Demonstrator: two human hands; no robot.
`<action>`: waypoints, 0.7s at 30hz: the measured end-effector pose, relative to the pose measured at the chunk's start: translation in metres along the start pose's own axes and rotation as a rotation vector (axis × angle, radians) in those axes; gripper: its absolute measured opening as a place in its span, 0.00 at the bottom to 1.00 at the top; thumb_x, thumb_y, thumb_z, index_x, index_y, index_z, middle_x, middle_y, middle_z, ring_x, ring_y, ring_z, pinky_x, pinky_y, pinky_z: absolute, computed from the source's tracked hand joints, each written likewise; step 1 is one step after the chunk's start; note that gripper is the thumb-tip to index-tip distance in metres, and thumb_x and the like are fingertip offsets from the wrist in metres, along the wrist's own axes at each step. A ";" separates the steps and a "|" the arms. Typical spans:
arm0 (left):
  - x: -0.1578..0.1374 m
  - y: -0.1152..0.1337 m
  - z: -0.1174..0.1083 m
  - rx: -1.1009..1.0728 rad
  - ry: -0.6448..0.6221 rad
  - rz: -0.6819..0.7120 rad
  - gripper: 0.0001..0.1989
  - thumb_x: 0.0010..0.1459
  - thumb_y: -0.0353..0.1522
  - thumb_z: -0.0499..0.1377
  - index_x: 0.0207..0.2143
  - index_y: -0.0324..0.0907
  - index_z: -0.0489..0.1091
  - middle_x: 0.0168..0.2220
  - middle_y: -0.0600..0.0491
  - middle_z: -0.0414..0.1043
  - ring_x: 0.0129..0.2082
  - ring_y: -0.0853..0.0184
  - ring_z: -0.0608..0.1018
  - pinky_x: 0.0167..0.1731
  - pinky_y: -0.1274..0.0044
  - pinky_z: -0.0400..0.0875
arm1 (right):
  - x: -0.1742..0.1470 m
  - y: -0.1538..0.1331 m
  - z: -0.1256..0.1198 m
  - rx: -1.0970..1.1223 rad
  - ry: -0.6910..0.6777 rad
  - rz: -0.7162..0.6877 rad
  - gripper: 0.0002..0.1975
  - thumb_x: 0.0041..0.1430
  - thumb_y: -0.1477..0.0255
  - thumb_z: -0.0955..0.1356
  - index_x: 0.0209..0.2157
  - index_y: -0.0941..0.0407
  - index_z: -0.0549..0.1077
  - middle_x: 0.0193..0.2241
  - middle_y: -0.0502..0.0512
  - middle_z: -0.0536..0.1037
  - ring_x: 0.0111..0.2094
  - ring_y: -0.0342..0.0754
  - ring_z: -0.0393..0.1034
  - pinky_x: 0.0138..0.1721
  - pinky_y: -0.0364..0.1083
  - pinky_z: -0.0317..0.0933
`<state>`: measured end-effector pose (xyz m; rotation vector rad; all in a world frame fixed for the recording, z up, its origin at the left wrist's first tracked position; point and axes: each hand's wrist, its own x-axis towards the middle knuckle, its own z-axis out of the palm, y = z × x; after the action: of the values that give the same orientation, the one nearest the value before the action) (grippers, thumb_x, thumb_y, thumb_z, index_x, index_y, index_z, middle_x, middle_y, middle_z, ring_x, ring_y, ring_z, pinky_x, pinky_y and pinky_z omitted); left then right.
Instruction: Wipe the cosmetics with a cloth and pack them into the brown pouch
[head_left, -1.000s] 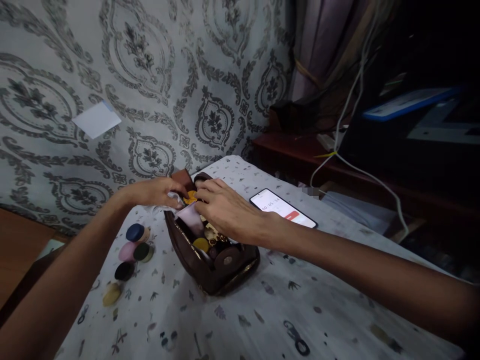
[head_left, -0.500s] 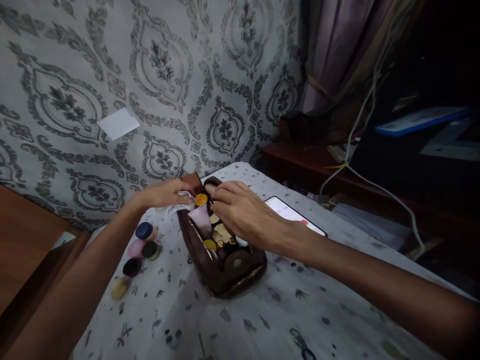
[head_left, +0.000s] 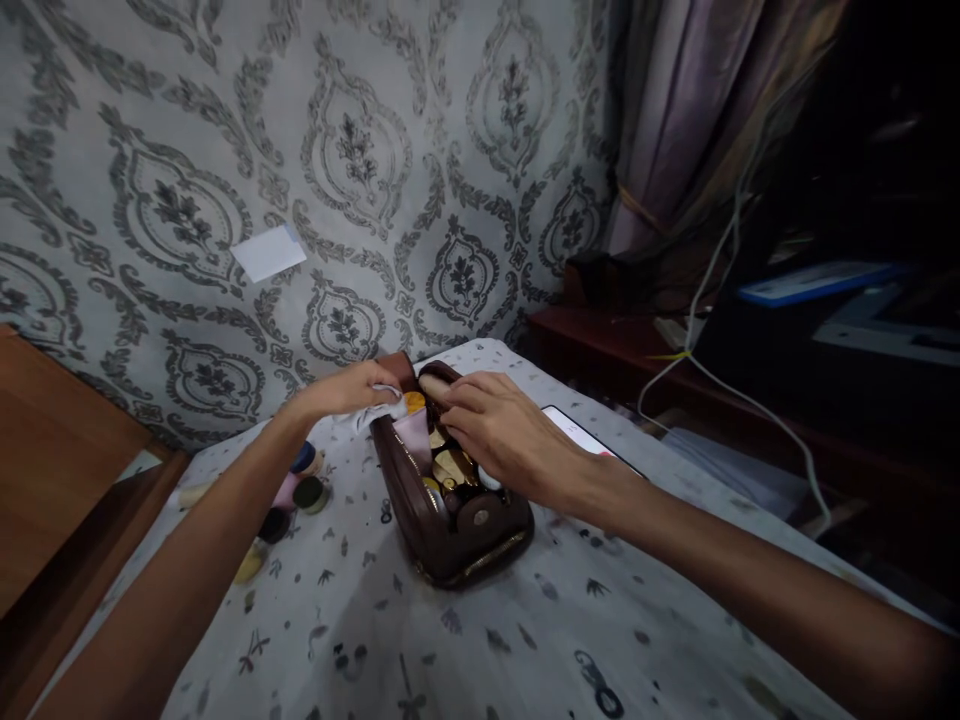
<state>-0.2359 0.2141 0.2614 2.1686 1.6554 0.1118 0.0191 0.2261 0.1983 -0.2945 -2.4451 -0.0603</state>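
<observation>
A dark brown zip bag (head_left: 420, 540) lies unzipped on the patterned sheet. Inside it are a pale pink tube (head_left: 412, 440), a yellow-orange lid (head_left: 413, 402), gold-coloured pieces (head_left: 454, 466) and several small containers. At the bag's far left edge, my left hand (head_left: 360, 388) is closed on a crumpled white cloth (head_left: 381, 408). My right hand (head_left: 499, 425) lies over the bag's right rim, its fingers bent around the edge near the far end. Its thumb and part of the bag's contents are hidden.
Small round jars (head_left: 310, 494) stand left of the bag, partly behind my left forearm. A lit phone (head_left: 577, 430) lies beyond my right wrist. A brown block-like object (head_left: 396, 370) sits behind the bag. Cables (head_left: 694, 330) hang at the right, by a dark red desk (head_left: 585, 330).
The view has shifted slightly, so the scene sits a little to the right. Both hands keep nearly the same places at the bag. My left forearm now covers more of the jars.
</observation>
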 end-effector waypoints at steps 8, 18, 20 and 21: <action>-0.004 -0.003 0.004 -0.057 0.085 0.022 0.20 0.56 0.41 0.54 0.44 0.38 0.74 0.45 0.48 0.78 0.46 0.59 0.77 0.48 0.73 0.68 | -0.001 -0.005 -0.005 -0.041 0.017 -0.017 0.10 0.66 0.77 0.62 0.38 0.59 0.75 0.39 0.59 0.76 0.43 0.52 0.65 0.47 0.52 0.58; -0.012 -0.013 0.016 -0.155 0.293 0.054 0.19 0.56 0.41 0.56 0.45 0.41 0.75 0.48 0.48 0.78 0.47 0.57 0.77 0.49 0.70 0.68 | 0.004 -0.001 0.003 -0.136 -0.163 0.130 0.07 0.64 0.77 0.64 0.38 0.58 0.75 0.39 0.61 0.78 0.43 0.54 0.67 0.43 0.50 0.57; -0.016 -0.009 0.017 -0.174 0.364 0.061 0.19 0.57 0.41 0.56 0.46 0.41 0.74 0.48 0.47 0.78 0.46 0.58 0.77 0.48 0.71 0.69 | 0.004 0.000 0.003 -0.132 -0.172 0.129 0.06 0.64 0.77 0.65 0.38 0.59 0.75 0.40 0.61 0.78 0.43 0.54 0.67 0.44 0.51 0.57; -0.018 -0.007 0.017 -0.188 0.404 0.059 0.19 0.57 0.41 0.57 0.46 0.41 0.74 0.48 0.48 0.78 0.45 0.59 0.78 0.46 0.72 0.69 | 0.003 0.000 0.003 -0.126 -0.164 0.122 0.06 0.63 0.77 0.66 0.39 0.59 0.75 0.40 0.61 0.78 0.44 0.54 0.67 0.44 0.51 0.58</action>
<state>-0.2422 0.1938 0.2472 2.1474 1.7024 0.7349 0.0151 0.2274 0.1983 -0.5223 -2.5842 -0.1429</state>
